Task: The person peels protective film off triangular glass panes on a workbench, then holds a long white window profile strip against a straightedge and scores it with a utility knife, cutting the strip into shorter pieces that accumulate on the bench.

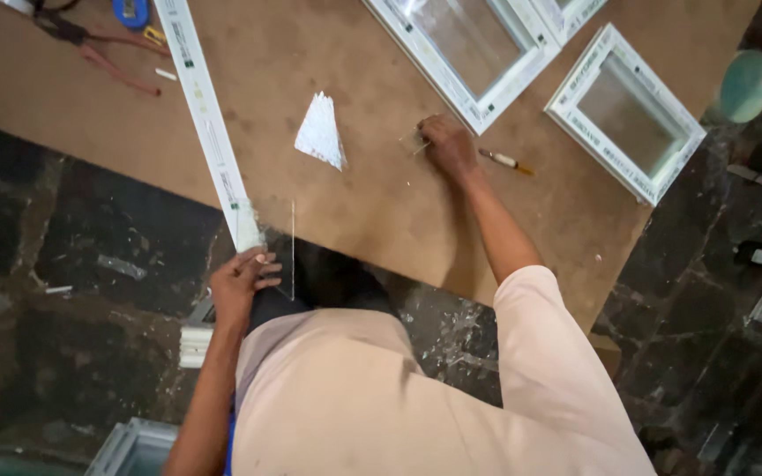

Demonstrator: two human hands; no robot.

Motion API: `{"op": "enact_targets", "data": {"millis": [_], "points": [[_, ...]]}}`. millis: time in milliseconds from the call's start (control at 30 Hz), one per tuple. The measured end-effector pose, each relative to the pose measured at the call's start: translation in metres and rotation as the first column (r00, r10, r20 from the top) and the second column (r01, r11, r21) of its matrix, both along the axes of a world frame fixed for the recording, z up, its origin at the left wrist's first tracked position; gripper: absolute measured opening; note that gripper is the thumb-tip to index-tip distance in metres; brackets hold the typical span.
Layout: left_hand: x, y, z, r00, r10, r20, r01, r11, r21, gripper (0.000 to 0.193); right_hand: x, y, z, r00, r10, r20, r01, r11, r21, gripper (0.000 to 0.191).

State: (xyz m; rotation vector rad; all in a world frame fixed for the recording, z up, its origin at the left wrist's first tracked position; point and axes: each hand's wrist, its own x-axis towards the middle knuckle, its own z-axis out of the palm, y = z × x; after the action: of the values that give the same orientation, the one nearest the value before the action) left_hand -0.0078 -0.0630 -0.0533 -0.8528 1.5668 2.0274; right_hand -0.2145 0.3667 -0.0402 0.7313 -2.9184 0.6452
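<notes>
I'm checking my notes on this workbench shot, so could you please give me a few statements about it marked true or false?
1. The left hand rests at the near end of the long white strip. True.
2. The right hand holds the red-handled pliers. False: they lie far off, untouched.
3. The small white window frame lies on the brown table. True.
4. The white paper scrap lies on the floor. False: it lies on the table.

The right hand (448,145) hides whatever small piece its fingers pinch.
</notes>
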Motion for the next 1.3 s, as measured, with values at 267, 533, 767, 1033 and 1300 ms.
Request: {"op": "enact_targets", "data": {"millis": [267, 533, 767, 1033, 1300], "points": [[0.067, 0.064, 0.027, 0.996, 0.086, 0.026, -0.086, 0.996, 0.021, 0.037, 0.107, 0.055, -0.010, 0.998, 0.024, -0.050, -0.024, 1.000, -0.001, 0.014], [0.120, 0.096, 0.029, 0.992, 0.122, 0.036, -0.121, 0.993, -0.015, 0.036, 0.250, 0.122, -0.012, 0.994, -0.093, -0.063, 0.098, 0.992, 0.079, 0.021], [0.116, 0.113, 0.023, 0.998, -0.044, 0.039, 0.044, 0.999, 0.014, 0.037, 0.372, 0.177, -0.007, 0.962, -0.271, 0.019, 0.266, 0.954, 0.136, 0.031], [0.073, 0.141, 0.030, 0.977, -0.214, 0.004, 0.214, 0.976, -0.044, 0.034, 0.410, 0.207, -0.003, 0.649, -0.753, -0.104, 0.752, 0.657, -0.061, 0.026], [0.075, 0.165, 0.033, 0.944, -0.330, -0.023, 0.328, 0.942, -0.063, 0.034, 0.340, 0.194, -0.018, 0.811, -0.577, -0.095, 0.569, 0.816, -0.106, 0.022]]}}
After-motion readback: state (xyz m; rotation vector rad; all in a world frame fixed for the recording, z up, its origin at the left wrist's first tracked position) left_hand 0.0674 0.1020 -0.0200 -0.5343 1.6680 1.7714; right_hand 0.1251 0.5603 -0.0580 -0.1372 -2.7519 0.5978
